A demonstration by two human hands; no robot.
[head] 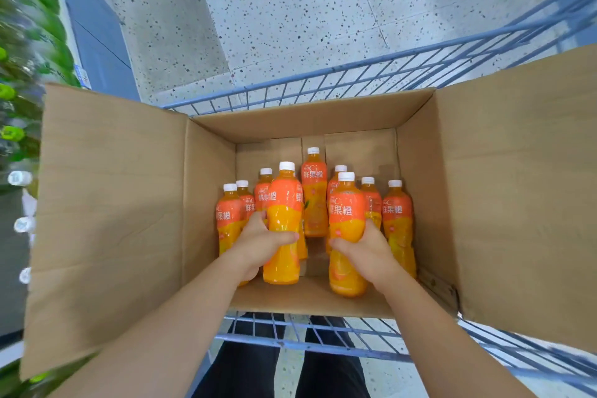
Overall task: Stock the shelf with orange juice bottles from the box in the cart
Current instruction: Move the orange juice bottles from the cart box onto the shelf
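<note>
Our two forearms (pixel 168 326) are bare from wrist to elbow. Beneath the cart (pixel 381 356) wires, on the side nearest us, we see both legs in plain black trousers (pixel 248 365).

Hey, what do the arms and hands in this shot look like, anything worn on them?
The left forearm and right forearm are bare, with no sleeves in view. The left hand and right hand wear no gloves; no watch, bracelet or ring shows.

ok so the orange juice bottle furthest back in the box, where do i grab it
Probably by the neck just under its white cap, coming from above. That orange juice bottle stands upright, and other bottles crowd its body on both sides, while its top stands clear.
</note>
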